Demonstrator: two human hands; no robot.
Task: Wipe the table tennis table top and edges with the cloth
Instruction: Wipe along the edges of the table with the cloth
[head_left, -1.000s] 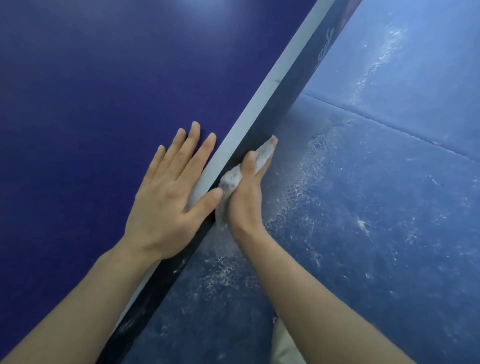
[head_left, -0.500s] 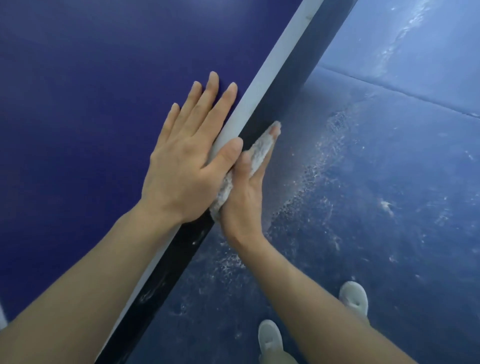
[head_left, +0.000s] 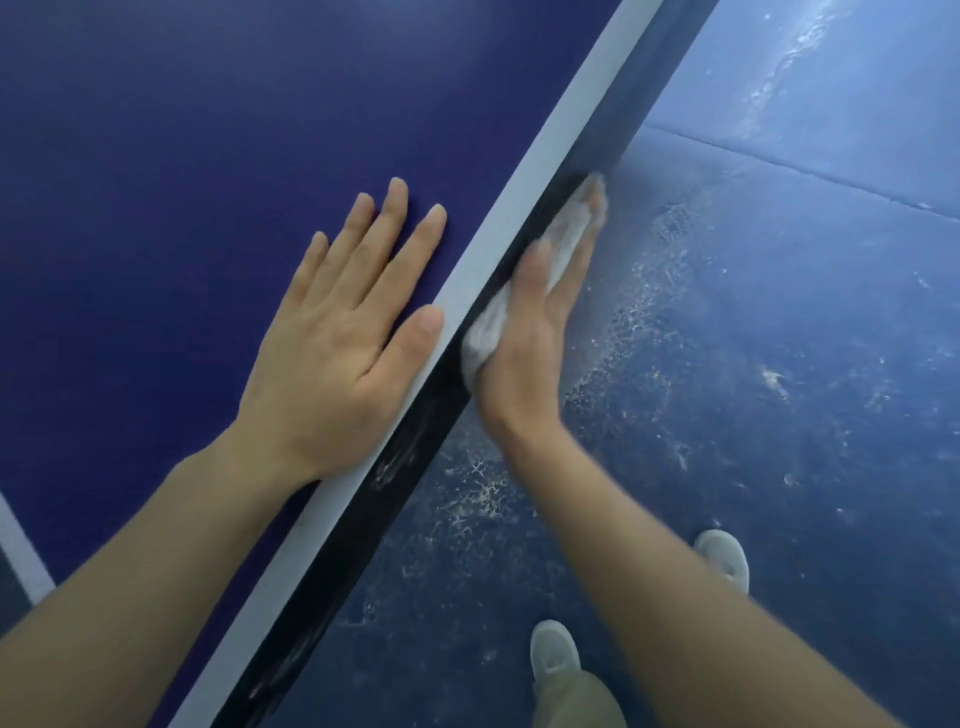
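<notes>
From the head camera, the left hand (head_left: 332, 353) lies flat on the dark blue counter (head_left: 182, 156), fingers straight and slightly spread, its grip slack and holding nothing. The thumb tip rests at the white line (head_left: 545, 171) that runs along the counter's rim. The right hand (head_left: 530, 343) is beside the counter's dark side edge (head_left: 415, 441), palm turned toward it, fingers stretched out straight. It presses a white cloth (head_left: 524, 291) against that edge, with the thumb lying over the cloth. The cloth is bunched between palm and edge and reaches up to the fingertips. Pale smears show on the edge below the hand. Underneath is a blue floor (head_left: 779, 415) with whitish speckles, and two light shoes (head_left: 553, 654) stand on it.
</notes>
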